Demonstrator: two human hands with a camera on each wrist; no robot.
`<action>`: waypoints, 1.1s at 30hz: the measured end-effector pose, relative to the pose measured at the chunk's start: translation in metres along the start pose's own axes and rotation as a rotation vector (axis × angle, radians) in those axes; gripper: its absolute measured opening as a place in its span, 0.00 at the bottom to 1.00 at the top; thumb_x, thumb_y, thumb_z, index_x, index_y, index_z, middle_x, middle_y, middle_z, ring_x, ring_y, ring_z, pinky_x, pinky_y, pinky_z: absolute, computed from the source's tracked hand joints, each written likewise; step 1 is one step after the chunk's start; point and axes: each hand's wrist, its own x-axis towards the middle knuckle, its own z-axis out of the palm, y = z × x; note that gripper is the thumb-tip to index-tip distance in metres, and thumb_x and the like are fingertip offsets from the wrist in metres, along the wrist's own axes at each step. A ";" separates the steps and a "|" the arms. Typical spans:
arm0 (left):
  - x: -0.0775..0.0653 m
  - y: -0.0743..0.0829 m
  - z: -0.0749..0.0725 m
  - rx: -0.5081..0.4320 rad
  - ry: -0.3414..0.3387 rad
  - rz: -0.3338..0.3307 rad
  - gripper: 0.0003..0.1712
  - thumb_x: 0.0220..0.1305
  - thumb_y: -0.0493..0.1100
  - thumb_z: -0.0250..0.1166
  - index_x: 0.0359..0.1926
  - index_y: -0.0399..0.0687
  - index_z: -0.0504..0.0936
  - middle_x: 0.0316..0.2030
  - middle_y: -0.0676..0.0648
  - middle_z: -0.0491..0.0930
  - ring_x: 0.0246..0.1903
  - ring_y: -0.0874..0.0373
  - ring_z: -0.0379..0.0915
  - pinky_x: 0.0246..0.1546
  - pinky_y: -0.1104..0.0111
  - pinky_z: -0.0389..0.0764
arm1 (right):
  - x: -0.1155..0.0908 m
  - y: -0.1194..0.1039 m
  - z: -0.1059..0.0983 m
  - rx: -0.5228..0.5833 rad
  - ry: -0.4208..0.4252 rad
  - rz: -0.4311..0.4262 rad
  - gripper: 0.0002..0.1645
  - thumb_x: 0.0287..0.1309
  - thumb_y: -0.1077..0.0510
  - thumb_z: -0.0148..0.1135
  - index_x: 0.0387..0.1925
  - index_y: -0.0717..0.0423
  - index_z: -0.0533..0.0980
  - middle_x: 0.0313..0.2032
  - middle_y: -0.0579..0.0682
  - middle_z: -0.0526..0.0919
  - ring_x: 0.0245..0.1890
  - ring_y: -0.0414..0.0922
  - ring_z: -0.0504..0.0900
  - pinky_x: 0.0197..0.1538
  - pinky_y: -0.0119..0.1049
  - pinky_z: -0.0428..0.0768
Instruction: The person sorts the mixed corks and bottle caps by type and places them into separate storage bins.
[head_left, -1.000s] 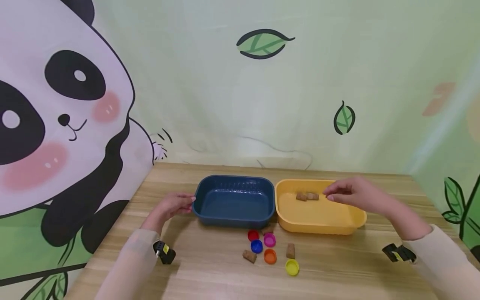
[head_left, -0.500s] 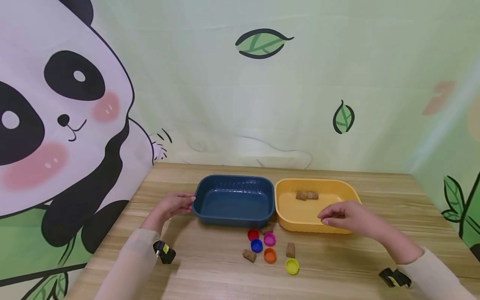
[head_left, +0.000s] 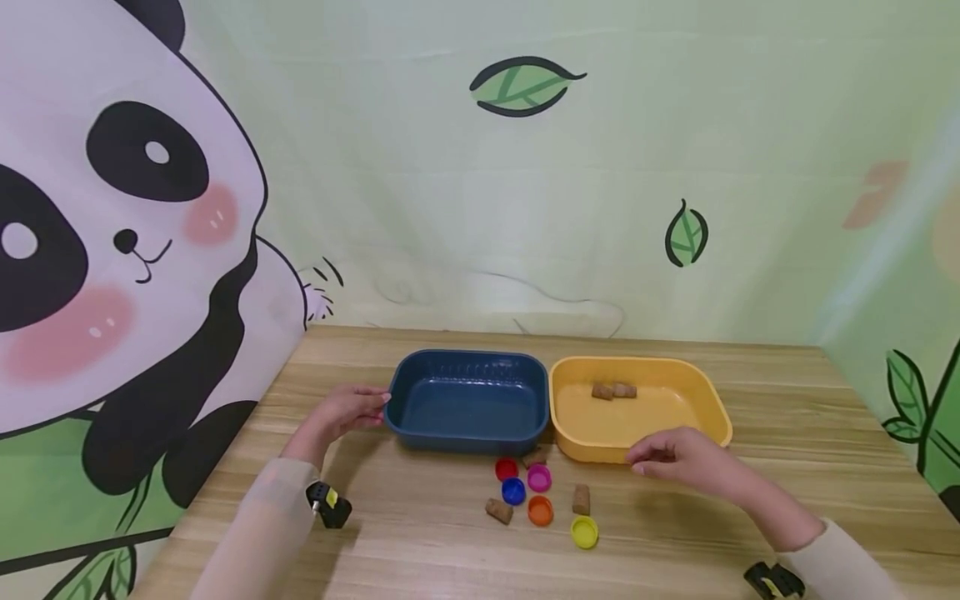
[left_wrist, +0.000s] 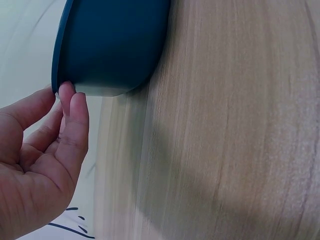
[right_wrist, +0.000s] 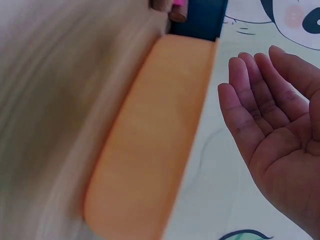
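My left hand (head_left: 351,412) pinches the left rim of a dark blue plastic basin (head_left: 465,442). In the left wrist view, the thumb and fingertips meet at the rim of this basin (left_wrist: 110,45). My right hand (head_left: 686,458) hovers at the front edge of a yellow basin (head_left: 637,429), its fingers loosely bent around nothing. In the right wrist view, the palm of that hand (right_wrist: 280,135) is bare. Two corks (head_left: 613,391) lie inside the yellow basin. On the table in front are a cork (head_left: 581,500), another cork (head_left: 498,511) and a yellow cap (head_left: 584,532).
The basins stand side by side on a wooden table (head_left: 420,533). Nearer lie a red cap (head_left: 506,470), a blue cap (head_left: 513,491), a pink cap (head_left: 538,477) and an orange cap (head_left: 540,511). A third cork (head_left: 536,456) sits close against the basins. A printed cloth (head_left: 420,208) hangs behind.
My right hand has moved back from over the yellow basin, towards me and slightly left, to its front edge. My left hand has stayed on the blue basin's rim.
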 end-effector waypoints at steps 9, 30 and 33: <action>-0.003 0.001 0.001 -0.005 -0.009 0.003 0.27 0.77 0.38 0.57 0.65 0.16 0.67 0.27 0.56 0.83 0.28 0.68 0.79 0.35 0.77 0.86 | 0.001 0.010 0.023 -0.051 -0.099 -0.003 0.14 0.66 0.58 0.67 0.45 0.66 0.85 0.41 0.56 0.91 0.38 0.22 0.79 0.41 0.24 0.83; -0.002 -0.001 0.001 -0.007 0.005 -0.007 0.27 0.77 0.38 0.57 0.65 0.18 0.69 0.27 0.55 0.83 0.28 0.67 0.80 0.34 0.77 0.86 | 0.008 0.020 0.059 -0.032 -0.198 -0.024 0.20 0.55 0.62 0.73 0.49 0.66 0.83 0.44 0.57 0.89 0.38 0.33 0.84 0.43 0.25 0.85; -0.001 0.000 0.000 -0.004 0.005 -0.009 0.27 0.77 0.39 0.57 0.65 0.19 0.69 0.28 0.55 0.84 0.29 0.67 0.80 0.35 0.77 0.87 | 0.010 0.020 0.060 -0.028 -0.197 -0.029 0.19 0.55 0.61 0.74 0.48 0.66 0.84 0.43 0.56 0.89 0.38 0.32 0.83 0.43 0.25 0.85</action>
